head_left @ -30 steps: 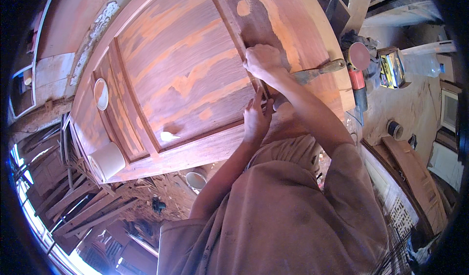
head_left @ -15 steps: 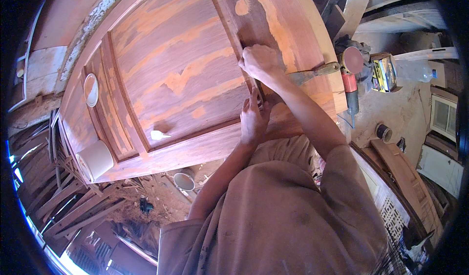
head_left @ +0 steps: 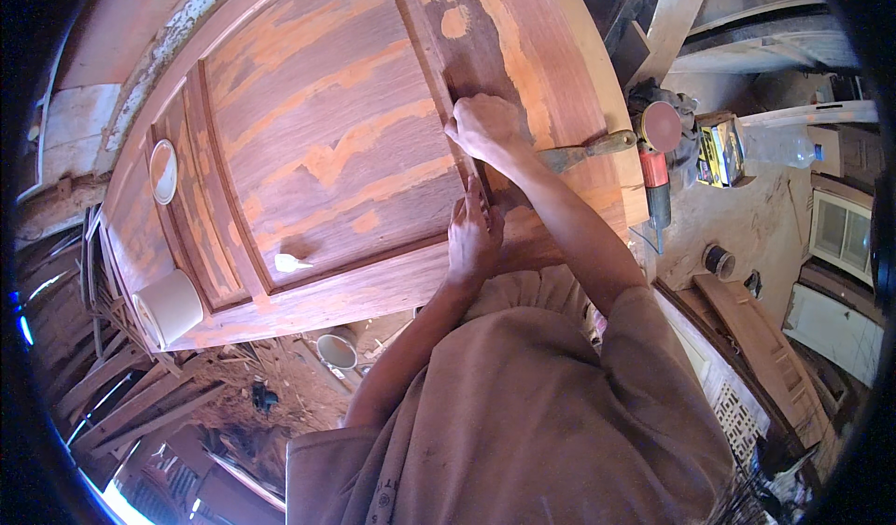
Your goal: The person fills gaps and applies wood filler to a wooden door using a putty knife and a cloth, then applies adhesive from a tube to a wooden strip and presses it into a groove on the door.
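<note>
A large reddish-brown wooden panel (head_left: 327, 114), streaked with orange filler, lies in front of me. My right hand (head_left: 487, 126) is closed in a fist on the long raised moulding (head_left: 417, 35) right of the panel's middle field; whatever its fingers grip is hidden. Just below it, my left hand (head_left: 474, 243) rests by the same moulding, fingers pointing up along it and drawn together. A small dark edge shows at these fingers, too unclear to name. Beside my right forearm lies a putty knife (head_left: 588, 151), its blade on the panel.
On the panel's left are a white tub (head_left: 168, 308), a round lid (head_left: 163, 171) and a small white piece (head_left: 291, 263). A red-and-black power sander (head_left: 656, 170) and a box (head_left: 721, 152) stand at right. Below are a bucket (head_left: 337, 350) and scrap wood (head_left: 112, 357).
The view has shifted slightly, so most things sit a little further left. My right hand stays closed on the moulding; my left fingers have changed position slightly beside it.
</note>
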